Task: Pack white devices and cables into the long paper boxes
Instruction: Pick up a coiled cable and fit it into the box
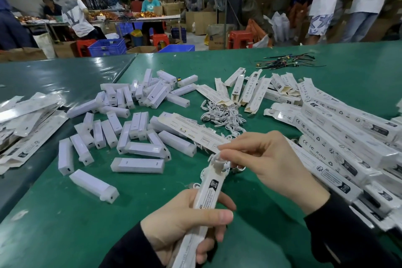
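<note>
Above green table (250, 213): left hand (187, 222) grips long paper box (206, 193); right hand (269, 159) pinches cable (219, 165) at box mouth.

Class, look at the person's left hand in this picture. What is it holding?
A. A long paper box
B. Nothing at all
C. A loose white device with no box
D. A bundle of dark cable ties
A: the left hand has its fingers and thumb curled in a grip round a long paper box, while the right hand works at the box's open top end.
</note>
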Demonstrator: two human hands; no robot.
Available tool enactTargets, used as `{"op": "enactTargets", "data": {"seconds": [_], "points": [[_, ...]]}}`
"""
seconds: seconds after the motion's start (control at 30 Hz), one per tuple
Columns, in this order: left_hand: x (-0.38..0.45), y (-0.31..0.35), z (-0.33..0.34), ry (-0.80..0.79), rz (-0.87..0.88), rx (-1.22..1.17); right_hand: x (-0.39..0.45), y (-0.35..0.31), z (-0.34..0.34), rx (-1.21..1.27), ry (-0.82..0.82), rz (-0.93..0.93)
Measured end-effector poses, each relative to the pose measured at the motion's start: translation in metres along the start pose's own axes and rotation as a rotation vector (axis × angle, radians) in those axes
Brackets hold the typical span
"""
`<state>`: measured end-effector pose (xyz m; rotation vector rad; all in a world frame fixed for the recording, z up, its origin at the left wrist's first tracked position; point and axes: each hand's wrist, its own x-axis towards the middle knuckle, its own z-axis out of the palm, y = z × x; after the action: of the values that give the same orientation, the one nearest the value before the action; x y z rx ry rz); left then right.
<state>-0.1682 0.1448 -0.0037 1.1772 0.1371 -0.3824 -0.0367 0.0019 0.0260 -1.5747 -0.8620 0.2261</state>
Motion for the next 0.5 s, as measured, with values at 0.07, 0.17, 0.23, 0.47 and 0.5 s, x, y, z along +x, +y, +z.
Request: {"op": "enactTargets", "data": {"seconds": [0.07, 0.17, 0.23, 0.47, 0.5], "points": [[0.000, 0.000, -0.001, -0.016, -0.013, 0.024, -0.001, -0.001, -0.001, -0.049, -0.076, -0.003], [0.000, 0.000, 0.000, -0.046, -0.021, 0.035, -0.001, -0.004, -0.008, -0.084, -0.162, 0.009], [0.001, -0.001, 0.000, -0.044, -0.016, 0.030, 0.000, -0.005, -0.014, -0.076, -0.170, 0.014], [0.003, -0.004, 0.001, -0.099, -0.027, 0.099, -0.001, -0.003, -0.018, -0.091, -0.311, 0.102], [0.004, -0.005, 0.001, -0.106, -0.025, 0.094, 0.000, -0.002, -0.016, -0.082, -0.304, 0.103]]}}
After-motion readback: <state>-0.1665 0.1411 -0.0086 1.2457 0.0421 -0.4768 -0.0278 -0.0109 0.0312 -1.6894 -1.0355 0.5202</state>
